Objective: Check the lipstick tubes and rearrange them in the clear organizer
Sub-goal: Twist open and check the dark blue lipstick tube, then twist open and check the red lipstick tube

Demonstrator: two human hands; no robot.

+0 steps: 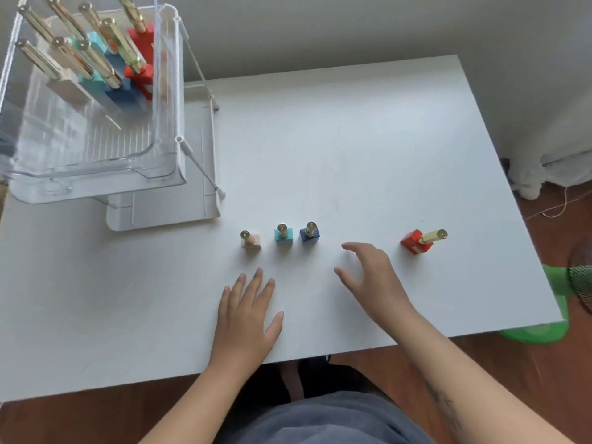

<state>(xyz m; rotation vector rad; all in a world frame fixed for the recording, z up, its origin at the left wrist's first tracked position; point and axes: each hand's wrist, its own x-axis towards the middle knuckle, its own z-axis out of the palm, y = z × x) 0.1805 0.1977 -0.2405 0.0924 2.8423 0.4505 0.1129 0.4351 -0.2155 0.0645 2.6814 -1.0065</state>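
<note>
Four lipstick tubes (310,232) upright — hands (248,318) empty.

Four lipstick tubes (283,233) stand in a row on the table (352,139); organizer (96,107) behind-left holds more.

Bare surface (352,139) is lying open behind the standing tubes; a wide gap is separating the blue tube (309,232) from the red tube (418,241).

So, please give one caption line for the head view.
Four lipstick tubes stand on the white table; both empty hands hover near them.
</note>
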